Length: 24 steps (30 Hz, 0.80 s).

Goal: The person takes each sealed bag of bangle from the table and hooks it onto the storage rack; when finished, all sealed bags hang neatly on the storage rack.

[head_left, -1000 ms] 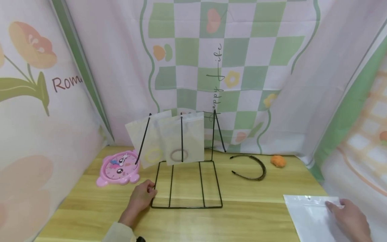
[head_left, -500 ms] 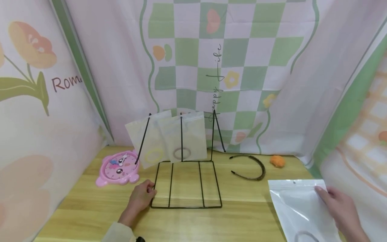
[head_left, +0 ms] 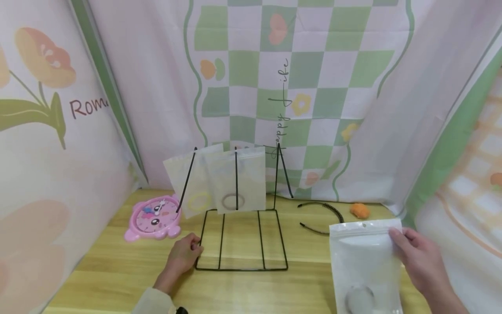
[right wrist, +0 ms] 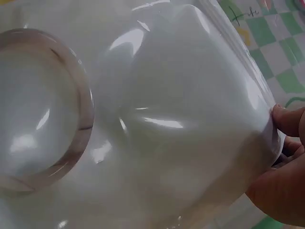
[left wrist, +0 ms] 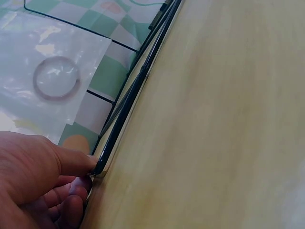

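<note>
My left hand [head_left: 181, 259] pinches the left side of a black wire display rack's [head_left: 261, 235] base between thumb and fingers. In my right hand [head_left: 421, 259], a white zip bag [head_left: 368, 257] with a clear front is held by its upper right edge. Inside that bag lies a pale brownish bangle [right wrist: 86, 107], large in the right wrist view. Two similar bags hang from the rack's prongs: one [head_left: 205, 183] with a yellowish ring on the left prong, another [head_left: 252, 179] with a brownish ring on the middle prong. Nothing hangs on the right prong [head_left: 285, 170].
A pink clock [head_left: 154, 218] lies left of the rack on the wooden table [head_left: 306, 283]. To the right are a dark headband [head_left: 340, 214], partly behind the held bag, and an orange lump [head_left: 359, 211]. Patterned curtains [head_left: 306, 65] enclose the back and sides.
My right hand has carried the bag leftward and upward, and the ring inside it has come into view. My left hand has stayed on the rack. The bag on the middle prong swayed slightly.
</note>
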Each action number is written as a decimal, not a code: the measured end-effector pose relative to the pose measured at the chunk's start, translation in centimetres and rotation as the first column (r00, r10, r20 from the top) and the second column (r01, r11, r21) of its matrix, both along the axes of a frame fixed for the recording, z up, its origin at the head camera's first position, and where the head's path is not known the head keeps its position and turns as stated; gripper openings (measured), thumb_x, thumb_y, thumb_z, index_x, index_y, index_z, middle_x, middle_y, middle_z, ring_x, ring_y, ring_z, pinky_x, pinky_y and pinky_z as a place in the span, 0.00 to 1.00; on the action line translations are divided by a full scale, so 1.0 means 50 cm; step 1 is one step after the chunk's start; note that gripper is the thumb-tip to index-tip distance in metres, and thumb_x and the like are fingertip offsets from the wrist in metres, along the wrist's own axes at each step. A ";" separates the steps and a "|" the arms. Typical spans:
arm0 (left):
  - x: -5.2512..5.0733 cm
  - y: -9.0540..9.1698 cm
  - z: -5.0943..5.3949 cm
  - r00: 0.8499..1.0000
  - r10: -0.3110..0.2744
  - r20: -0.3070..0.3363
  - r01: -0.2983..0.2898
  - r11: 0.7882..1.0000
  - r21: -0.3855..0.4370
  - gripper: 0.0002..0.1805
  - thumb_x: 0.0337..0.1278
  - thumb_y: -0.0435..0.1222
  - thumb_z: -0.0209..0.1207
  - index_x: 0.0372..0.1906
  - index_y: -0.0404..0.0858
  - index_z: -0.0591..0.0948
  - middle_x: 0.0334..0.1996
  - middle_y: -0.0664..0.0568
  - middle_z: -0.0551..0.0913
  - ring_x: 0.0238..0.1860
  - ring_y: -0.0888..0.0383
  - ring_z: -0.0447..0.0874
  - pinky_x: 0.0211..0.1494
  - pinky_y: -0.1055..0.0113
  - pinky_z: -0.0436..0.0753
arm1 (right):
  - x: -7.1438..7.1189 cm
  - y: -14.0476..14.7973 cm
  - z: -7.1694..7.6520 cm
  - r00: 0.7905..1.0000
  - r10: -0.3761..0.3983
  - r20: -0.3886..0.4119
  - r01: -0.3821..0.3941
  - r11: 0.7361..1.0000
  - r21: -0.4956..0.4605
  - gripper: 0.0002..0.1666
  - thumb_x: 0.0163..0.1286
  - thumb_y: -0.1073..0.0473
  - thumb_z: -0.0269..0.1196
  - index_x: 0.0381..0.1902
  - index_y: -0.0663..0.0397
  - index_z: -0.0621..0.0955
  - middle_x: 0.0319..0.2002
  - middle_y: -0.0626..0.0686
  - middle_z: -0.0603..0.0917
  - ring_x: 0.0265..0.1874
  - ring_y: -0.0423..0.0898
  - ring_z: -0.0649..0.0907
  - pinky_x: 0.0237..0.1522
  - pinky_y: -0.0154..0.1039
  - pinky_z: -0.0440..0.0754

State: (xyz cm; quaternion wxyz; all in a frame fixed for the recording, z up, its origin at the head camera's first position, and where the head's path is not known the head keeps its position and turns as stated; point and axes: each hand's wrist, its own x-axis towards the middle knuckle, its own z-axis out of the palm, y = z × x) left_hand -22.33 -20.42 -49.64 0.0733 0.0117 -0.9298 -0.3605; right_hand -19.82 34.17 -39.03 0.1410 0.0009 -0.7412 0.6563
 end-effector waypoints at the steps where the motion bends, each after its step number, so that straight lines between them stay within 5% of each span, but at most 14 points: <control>1: 0.000 -0.001 0.000 1.000 0.000 0.001 0.000 1.000 0.001 0.13 0.56 0.33 0.65 0.45 0.34 0.81 0.26 0.56 0.77 0.27 0.60 0.72 0.34 0.64 0.76 | 0.001 -0.013 0.004 0.999 0.031 -0.026 -0.032 0.999 -0.041 0.13 0.73 0.63 0.57 0.28 0.47 0.82 0.26 0.38 0.84 0.26 0.33 0.77 0.28 0.26 0.74; 4: 0.000 -0.001 0.001 1.000 0.000 0.001 0.000 1.000 0.004 0.13 0.56 0.33 0.65 0.46 0.33 0.81 0.26 0.56 0.77 0.27 0.60 0.72 0.34 0.64 0.76 | 0.002 -0.050 0.012 0.986 0.134 -0.100 -0.151 0.970 -0.190 0.13 0.74 0.68 0.54 0.30 0.53 0.82 0.29 0.42 0.85 0.29 0.34 0.80 0.31 0.27 0.78; 13: 0.001 0.001 -0.001 1.000 0.002 0.015 -0.002 1.000 0.007 0.14 0.56 0.33 0.65 0.47 0.33 0.81 0.26 0.55 0.77 0.27 0.60 0.72 0.33 0.65 0.76 | 0.005 -0.141 0.032 0.959 0.223 -0.177 -0.256 0.946 -0.197 0.13 0.74 0.69 0.53 0.39 0.54 0.84 0.40 0.42 0.87 0.38 0.33 0.82 0.39 0.27 0.81; 19: 0.000 0.000 0.000 1.000 0.000 0.009 0.000 1.000 0.008 0.14 0.56 0.33 0.65 0.46 0.33 0.81 0.26 0.55 0.77 0.27 0.60 0.72 0.32 0.65 0.76 | 0.001 -0.209 0.046 0.903 0.281 -0.324 -0.358 0.910 -0.209 0.12 0.74 0.73 0.49 0.35 0.64 0.79 0.30 0.46 0.81 0.33 0.36 0.79 0.37 0.28 0.79; 24: -0.001 -0.001 0.001 1.000 -0.004 0.010 0.004 1.000 0.006 0.14 0.56 0.33 0.65 0.46 0.33 0.81 0.26 0.55 0.78 0.27 0.60 0.72 0.33 0.65 0.76 | -0.001 -0.249 0.056 0.862 0.313 -0.399 -0.404 0.900 -0.166 0.12 0.73 0.76 0.49 0.33 0.66 0.77 0.20 0.48 0.62 0.22 0.41 0.66 0.25 0.35 0.66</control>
